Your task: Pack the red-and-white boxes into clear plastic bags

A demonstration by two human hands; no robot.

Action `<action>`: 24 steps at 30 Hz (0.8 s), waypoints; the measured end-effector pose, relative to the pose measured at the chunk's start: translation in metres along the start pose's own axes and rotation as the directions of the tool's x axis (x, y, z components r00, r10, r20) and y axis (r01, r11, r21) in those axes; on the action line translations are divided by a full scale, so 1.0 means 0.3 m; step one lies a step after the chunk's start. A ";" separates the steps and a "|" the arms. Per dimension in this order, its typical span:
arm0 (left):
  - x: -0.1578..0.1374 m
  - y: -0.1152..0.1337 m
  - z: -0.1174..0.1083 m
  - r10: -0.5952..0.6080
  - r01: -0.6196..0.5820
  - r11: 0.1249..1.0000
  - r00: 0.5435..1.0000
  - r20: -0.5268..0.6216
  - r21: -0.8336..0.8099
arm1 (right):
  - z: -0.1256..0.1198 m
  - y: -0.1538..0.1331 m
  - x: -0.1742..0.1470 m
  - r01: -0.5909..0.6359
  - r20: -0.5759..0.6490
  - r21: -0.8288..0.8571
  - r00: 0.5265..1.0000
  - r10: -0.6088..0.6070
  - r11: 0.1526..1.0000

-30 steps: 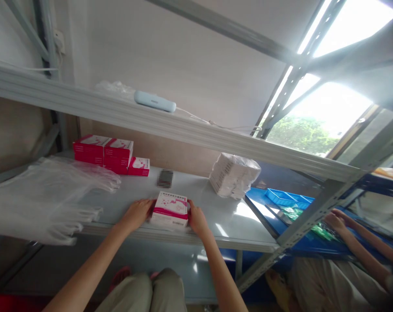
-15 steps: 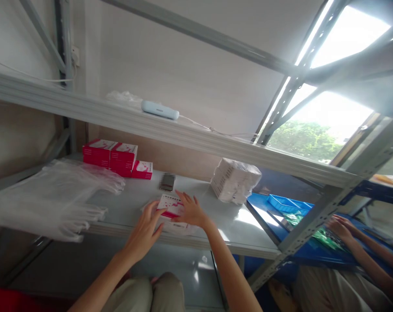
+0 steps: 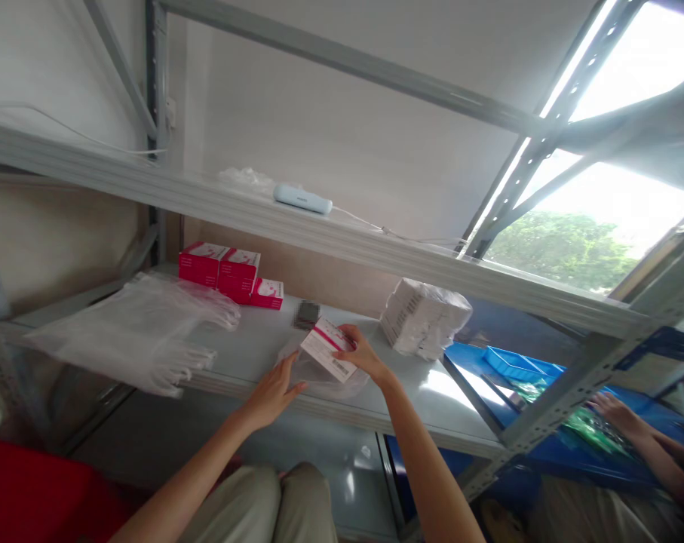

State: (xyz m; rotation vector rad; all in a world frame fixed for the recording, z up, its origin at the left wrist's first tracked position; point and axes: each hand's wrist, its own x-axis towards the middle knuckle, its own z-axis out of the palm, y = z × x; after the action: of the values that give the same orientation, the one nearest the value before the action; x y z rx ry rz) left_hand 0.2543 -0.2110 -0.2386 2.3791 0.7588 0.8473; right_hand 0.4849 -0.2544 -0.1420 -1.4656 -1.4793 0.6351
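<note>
My right hand (image 3: 361,354) grips a small white and pink box (image 3: 326,348), which is tilted with its printed and barcoded side towards me. Under the box a clear plastic bag (image 3: 342,388) lies on the grey shelf, near its front edge. My left hand (image 3: 274,392) is at the left side of this bag, with thumb and fingers apart and the fingertips at the bag's edge. Whether it touches the film I cannot tell. Just behind the box lies a small dark phone-like object (image 3: 307,314), its surface blurred out.
Stacked pink and white boxes (image 3: 220,268) stand at the back left, behind a pile of clear plastic bags (image 3: 127,332). A plastic-wrapped white bundle (image 3: 424,317) sits to the right. Above runs a shelf beam (image 3: 217,207). Another person's hands (image 3: 618,415) work over a blue table.
The box has been lifted off the bag and tilted, now in my right hand. My left hand has come away from the box. The view has shifted slightly left.
</note>
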 end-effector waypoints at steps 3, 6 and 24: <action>0.029 0.048 -0.025 -0.032 0.041 0.994 0.995 -0.094 0.100 | 0.001 -0.055 -0.004 -0.080 -0.087 0.331 0.990 0.114 0.940; 0.055 0.122 -0.073 -0.024 0.067 0.985 0.964 -0.265 0.156 | 0.022 -0.130 -0.006 -0.165 -0.144 0.533 0.949 0.281 0.830; 0.190 0.091 -0.456 -0.061 -0.104 0.835 0.959 -0.278 -0.541 | 0.290 -0.247 0.089 0.362 -0.271 0.205 0.914 -0.303 0.909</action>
State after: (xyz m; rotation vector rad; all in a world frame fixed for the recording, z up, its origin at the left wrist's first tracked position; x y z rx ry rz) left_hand 0.2069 -0.1582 -0.1056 1.7710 0.4973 1.2464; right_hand 0.3777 -0.2193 -0.1092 -1.0199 -1.3667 0.4046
